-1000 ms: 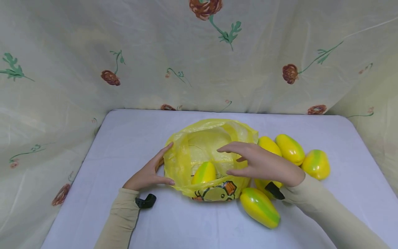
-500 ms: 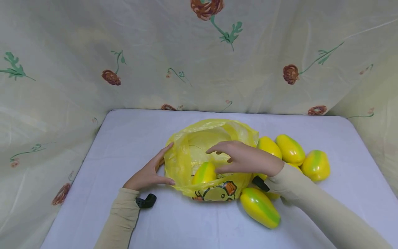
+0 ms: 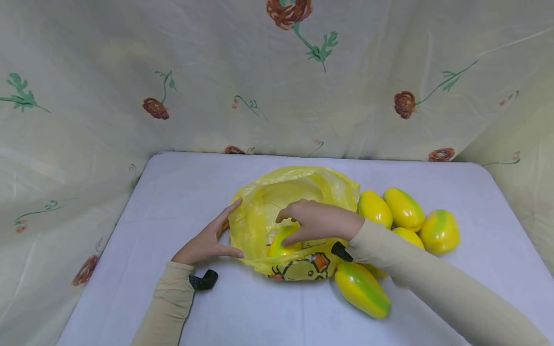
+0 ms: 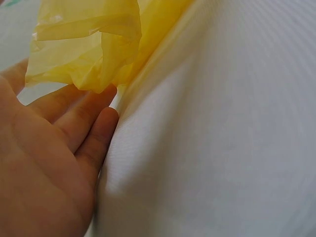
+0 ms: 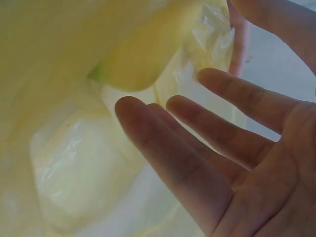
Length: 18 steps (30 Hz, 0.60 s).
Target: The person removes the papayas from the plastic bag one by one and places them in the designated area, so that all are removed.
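A yellow plastic bag (image 3: 246, 230) with a cartoon duck print lies on the table, its mouth spread wide. Inside it is a glossy yellow fruit (image 3: 276, 246) with a green stripe. My left hand (image 3: 207, 243) rests against the bag's left side, fingers spread; in the left wrist view they lie along the yellow film (image 4: 84, 39). My right hand (image 3: 319, 222) reaches into the mouth above the fruit, thumb overlapping it in the head view. The right wrist view has the fruit (image 5: 143, 54) just beyond extended fingers (image 5: 170, 158), with nothing held.
Several similar yellow-green fruits (image 3: 404, 209) lie in a cluster to the bag's right. Another fruit (image 3: 362, 290) lies by its front right corner, close below my right forearm. A flowered cloth (image 3: 199, 62) hangs behind the white-covered table (image 3: 182, 192).
My right hand has moved left and over the bag's mouth, down toward the fruit inside. The left hand and the bag have stayed in place.
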{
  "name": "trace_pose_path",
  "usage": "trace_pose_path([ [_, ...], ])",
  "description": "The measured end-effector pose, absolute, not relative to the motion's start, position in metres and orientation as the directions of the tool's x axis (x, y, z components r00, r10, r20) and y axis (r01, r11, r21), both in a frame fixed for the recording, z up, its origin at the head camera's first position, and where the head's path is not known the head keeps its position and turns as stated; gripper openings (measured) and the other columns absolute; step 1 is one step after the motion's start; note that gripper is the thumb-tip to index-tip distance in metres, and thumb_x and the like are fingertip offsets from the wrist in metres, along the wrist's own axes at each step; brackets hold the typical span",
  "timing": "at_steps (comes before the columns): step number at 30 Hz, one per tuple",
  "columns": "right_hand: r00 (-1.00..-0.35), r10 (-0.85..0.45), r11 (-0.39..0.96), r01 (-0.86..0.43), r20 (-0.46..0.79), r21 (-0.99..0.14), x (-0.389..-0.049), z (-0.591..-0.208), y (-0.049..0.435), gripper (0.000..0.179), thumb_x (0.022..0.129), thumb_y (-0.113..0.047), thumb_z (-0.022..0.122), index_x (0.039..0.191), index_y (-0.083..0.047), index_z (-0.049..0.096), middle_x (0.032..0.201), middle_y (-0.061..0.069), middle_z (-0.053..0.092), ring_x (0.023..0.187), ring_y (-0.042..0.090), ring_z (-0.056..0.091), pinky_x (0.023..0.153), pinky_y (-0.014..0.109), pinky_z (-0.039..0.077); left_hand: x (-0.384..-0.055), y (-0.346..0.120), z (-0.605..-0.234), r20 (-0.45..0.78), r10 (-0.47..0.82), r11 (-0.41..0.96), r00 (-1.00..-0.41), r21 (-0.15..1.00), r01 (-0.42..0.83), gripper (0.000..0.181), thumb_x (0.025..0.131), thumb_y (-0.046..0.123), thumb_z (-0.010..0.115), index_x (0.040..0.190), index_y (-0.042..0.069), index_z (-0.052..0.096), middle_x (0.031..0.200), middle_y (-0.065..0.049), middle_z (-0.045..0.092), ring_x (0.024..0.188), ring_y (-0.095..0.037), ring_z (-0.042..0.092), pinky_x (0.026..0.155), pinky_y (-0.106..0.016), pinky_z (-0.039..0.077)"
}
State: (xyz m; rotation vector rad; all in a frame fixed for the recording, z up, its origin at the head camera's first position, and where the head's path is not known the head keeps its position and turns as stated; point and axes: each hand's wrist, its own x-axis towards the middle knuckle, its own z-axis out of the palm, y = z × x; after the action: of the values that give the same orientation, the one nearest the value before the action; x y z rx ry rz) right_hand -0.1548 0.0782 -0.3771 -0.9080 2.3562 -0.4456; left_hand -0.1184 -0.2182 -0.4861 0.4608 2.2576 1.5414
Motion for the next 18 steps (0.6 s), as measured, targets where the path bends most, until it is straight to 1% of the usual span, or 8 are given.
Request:
trace_pose_path([
  [3, -0.599, -0.684, 0.726, -0.500, -0.417, -0.472, -0.155, -0.381, 0.071, 0.059, 0.092, -0.043, 0.077, 0.139, -0.009, 0.063, 0.140, 0.009, 0.065, 0.127, 0.026, 0.058, 0.114, 0.046, 0.047, -0.119, -0.219, -0.486, -0.116, 0.463, 0.348, -0.878, 0.936, 0.060, 0.121, 0.075, 0.023, 0.095, 0.164, 0.043, 0.015, 0.176, 0.002, 0.006, 0.163, -0.030, 0.010, 0.131, -0.058, 0.014],
  [7, -0.595, -0.676, 0.735, -0.505, -0.435, -0.452, -0.155, -0.384, 0.064, 0.064, 0.089, -0.046, 0.078, 0.138, -0.007, 0.064, 0.136, 0.009, 0.066, 0.123, 0.024, 0.059, 0.112, 0.043, 0.048, -0.119, -0.218, -0.486, -0.125, 0.461, 0.353, -0.879, 0.934, 0.053, 0.121, 0.075, 0.024, 0.095, 0.164, 0.043, 0.015, 0.176, 0.002, 0.006, 0.163, -0.030, 0.011, 0.131, -0.057, 0.014],
  [10, -0.598, -0.668, 0.743, -0.506, -0.443, -0.439, -0.154, -0.385, 0.060, 0.068, 0.087, -0.050, 0.079, 0.136, -0.005, 0.065, 0.133, 0.008, 0.068, 0.115, 0.020, 0.061, 0.107, 0.041, 0.051, -0.119, -0.219, -0.486, -0.126, 0.462, 0.354, -0.878, 0.934, 0.052, 0.121, 0.075, 0.025, 0.094, 0.164, 0.042, 0.015, 0.176, 0.001, 0.006, 0.162, -0.031, 0.011, 0.131, -0.058, 0.014],
  [12, -0.604, -0.660, 0.751, -0.497, -0.448, -0.435, -0.152, -0.386, 0.057, 0.071, 0.085, -0.054, 0.079, 0.134, -0.004, 0.066, 0.129, 0.008, 0.069, 0.109, 0.018, 0.061, 0.104, 0.039, 0.053, -0.119, -0.219, -0.486, -0.134, 0.458, 0.354, -0.879, 0.934, 0.042, 0.121, 0.075, 0.025, 0.095, 0.164, 0.044, 0.015, 0.176, 0.003, 0.006, 0.162, -0.030, 0.012, 0.131, -0.058, 0.014],
  [13, -0.606, -0.656, 0.754, -0.494, -0.449, -0.434, -0.152, -0.387, 0.056, 0.073, 0.084, -0.056, 0.079, 0.133, -0.004, 0.066, 0.127, 0.007, 0.070, 0.106, 0.017, 0.061, 0.101, 0.038, 0.054, -0.119, -0.219, -0.486, -0.137, 0.456, 0.353, -0.879, 0.935, 0.037, 0.121, 0.075, 0.024, 0.095, 0.164, 0.045, 0.015, 0.176, 0.003, 0.007, 0.162, -0.030, 0.013, 0.131, -0.058, 0.014],
  [15, -0.612, -0.647, 0.761, -0.483, -0.455, -0.433, -0.150, -0.388, 0.053, 0.071, 0.082, -0.059, 0.080, 0.126, -0.005, 0.070, 0.115, 0.005, 0.071, 0.096, 0.015, 0.060, 0.091, 0.034, 0.055, -0.119, -0.219, -0.487, -0.142, 0.453, 0.353, -0.880, 0.935, 0.031, 0.121, 0.074, 0.025, 0.095, 0.163, 0.047, 0.015, 0.175, 0.004, 0.007, 0.162, -0.029, 0.014, 0.131, -0.058, 0.014],
  [18, -0.614, -0.644, 0.764, -0.484, -0.456, -0.427, -0.148, -0.390, 0.049, 0.058, 0.079, -0.059, 0.082, 0.106, -0.009, 0.072, 0.092, -0.001, 0.066, 0.081, 0.013, 0.055, 0.075, 0.028, 0.050, -0.119, -0.219, -0.488, -0.149, 0.449, 0.359, -0.881, 0.933, 0.025, 0.121, 0.073, 0.027, 0.096, 0.162, 0.049, 0.016, 0.175, 0.006, 0.007, 0.162, -0.027, 0.013, 0.131, -0.057, 0.014],
])
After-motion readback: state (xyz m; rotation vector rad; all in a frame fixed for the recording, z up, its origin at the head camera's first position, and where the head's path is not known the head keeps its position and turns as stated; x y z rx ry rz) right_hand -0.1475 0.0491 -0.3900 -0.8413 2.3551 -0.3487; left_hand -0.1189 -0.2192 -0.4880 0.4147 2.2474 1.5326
